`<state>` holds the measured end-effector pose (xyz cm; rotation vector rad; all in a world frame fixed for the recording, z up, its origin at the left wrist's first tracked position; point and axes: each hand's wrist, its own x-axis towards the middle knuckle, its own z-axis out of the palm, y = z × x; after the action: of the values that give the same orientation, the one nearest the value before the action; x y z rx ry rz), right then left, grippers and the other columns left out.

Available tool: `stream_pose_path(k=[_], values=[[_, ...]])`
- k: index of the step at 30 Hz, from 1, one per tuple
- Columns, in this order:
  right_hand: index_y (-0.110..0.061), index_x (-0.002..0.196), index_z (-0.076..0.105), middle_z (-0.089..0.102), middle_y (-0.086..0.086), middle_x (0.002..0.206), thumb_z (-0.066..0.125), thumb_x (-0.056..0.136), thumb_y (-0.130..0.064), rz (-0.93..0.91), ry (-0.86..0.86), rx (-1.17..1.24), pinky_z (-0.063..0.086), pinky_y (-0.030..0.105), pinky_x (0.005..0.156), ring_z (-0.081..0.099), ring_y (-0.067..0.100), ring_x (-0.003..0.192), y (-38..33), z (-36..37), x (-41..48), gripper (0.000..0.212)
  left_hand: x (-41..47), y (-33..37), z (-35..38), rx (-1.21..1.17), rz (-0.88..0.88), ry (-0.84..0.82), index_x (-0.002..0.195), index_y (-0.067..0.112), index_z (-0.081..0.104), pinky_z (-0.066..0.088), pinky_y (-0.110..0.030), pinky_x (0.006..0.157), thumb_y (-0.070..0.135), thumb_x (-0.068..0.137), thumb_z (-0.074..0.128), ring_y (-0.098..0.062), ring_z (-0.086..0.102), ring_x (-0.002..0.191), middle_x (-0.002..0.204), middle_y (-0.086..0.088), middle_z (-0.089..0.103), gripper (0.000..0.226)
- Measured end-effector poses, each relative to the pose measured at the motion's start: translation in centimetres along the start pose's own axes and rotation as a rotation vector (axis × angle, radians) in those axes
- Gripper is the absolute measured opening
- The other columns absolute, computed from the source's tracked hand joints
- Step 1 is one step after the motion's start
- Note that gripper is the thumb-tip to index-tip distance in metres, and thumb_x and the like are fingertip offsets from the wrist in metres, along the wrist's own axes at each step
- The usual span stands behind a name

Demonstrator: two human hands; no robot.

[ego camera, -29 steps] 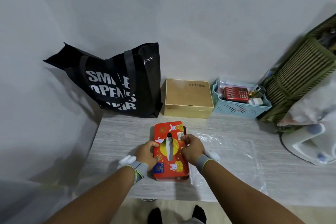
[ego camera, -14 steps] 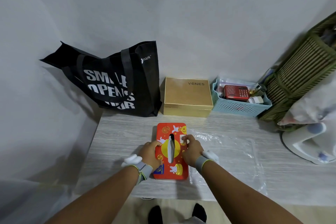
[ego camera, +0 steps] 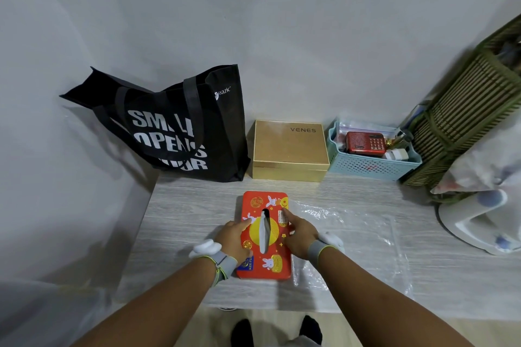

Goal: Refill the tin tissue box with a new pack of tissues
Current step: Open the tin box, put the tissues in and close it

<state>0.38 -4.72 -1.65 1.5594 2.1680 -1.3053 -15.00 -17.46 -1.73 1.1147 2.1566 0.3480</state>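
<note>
The red tin tissue box (ego camera: 265, 267) with rabbit pictures lies flat on the grey wood-grain table (ego camera: 186, 214), its lid on. A strip of white tissue (ego camera: 264, 229) shows in the dark slot on top. My left hand (ego camera: 232, 241) rests on the lid's left edge, thumb on top of the lid. My right hand (ego camera: 299, 236) presses on the lid's right edge, its forefinger stretched forward along the lid. Both wrists wear grey bands with white fittings.
A crumpled clear plastic wrapper (ego camera: 355, 236) lies just right of the tin. At the back stand a black tote bag (ego camera: 180, 132), a gold box (ego camera: 290, 149) and a blue basket (ego camera: 372, 166) holding a red radio. A green woven basket (ego camera: 462, 121) and white cloth (ego camera: 485, 205) fill the right side.
The lid, tilted up a second ago, now sits flat on the tin. Both hands have stayed on its long edges and slid slightly forward.
</note>
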Motion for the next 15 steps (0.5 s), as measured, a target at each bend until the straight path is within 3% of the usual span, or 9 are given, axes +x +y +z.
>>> stream_pose_path(k=[4, 7, 10, 13, 15], values=[[-0.041, 0.152, 0.024, 0.065, 0.001, 0.129, 0.059, 0.088, -0.011, 0.025, -0.041, -0.034, 0.052, 0.033, 0.097, 0.064, 0.025, 0.113, -0.1, 0.1, 0.5, 0.079, 0.1, 0.1, 0.0, 0.029, -0.007, 0.007, 0.149, 0.033, 0.033, 0.042, -0.025, 0.102, 0.028, 0.076, 0.079, -0.021, 0.051, 0.127, 0.143, -0.003, 0.048, 0.087], [-0.053, 0.149, 0.020, 0.063, 0.003, 0.129, 0.061, 0.090, -0.009, 0.087, -0.133, -0.004, 0.059, 0.050, 0.085, 0.063, 0.031, 0.113, -0.3, -0.1, 0.6, 0.084, 0.3, 0.2, 0.0, 0.059, -0.001, -0.013, 0.151, 0.032, 0.030, 0.041, -0.025, 0.101, 0.030, 0.077, 0.079, -0.021, 0.050, 0.128, 0.144, -0.003, 0.047, 0.088], [-0.038, 0.154, 0.016, 0.061, 0.007, 0.131, 0.071, 0.082, -0.007, 0.070, -0.207, -0.068, 0.062, 0.041, 0.075, 0.067, 0.028, 0.104, -0.5, -0.9, 0.4, 0.095, 0.5, 0.2, -0.2, 0.101, 0.008, -0.033, 0.152, 0.030, 0.027, 0.039, -0.025, 0.102, 0.032, 0.079, 0.077, -0.021, 0.048, 0.130, 0.146, -0.004, 0.045, 0.088], [-0.050, 0.150, -0.009, 0.059, 0.005, 0.133, 0.072, 0.081, -0.003, 0.093, -0.351, -0.057, 0.059, 0.030, 0.053, 0.064, 0.025, 0.097, -0.4, -1.6, 0.0, 0.116, 0.7, 0.3, -0.2, 0.132, 0.009, -0.062, 0.153, 0.028, 0.024, 0.040, -0.026, 0.103, 0.033, 0.080, 0.075, -0.023, 0.047, 0.131, 0.147, -0.006, 0.044, 0.089], [-0.054, 0.147, -0.016, 0.061, 0.005, 0.132, 0.075, 0.079, -0.003, 0.079, -0.359, -0.071, 0.059, 0.032, 0.055, 0.065, 0.027, 0.101, -0.4, -1.8, 0.0, 0.125, 0.8, 0.4, -0.3, 0.155, 0.011, -0.077, 0.154, 0.027, 0.022, 0.042, -0.028, 0.103, 0.035, 0.081, 0.074, -0.023, 0.048, 0.131, 0.146, -0.007, 0.045, 0.090]])
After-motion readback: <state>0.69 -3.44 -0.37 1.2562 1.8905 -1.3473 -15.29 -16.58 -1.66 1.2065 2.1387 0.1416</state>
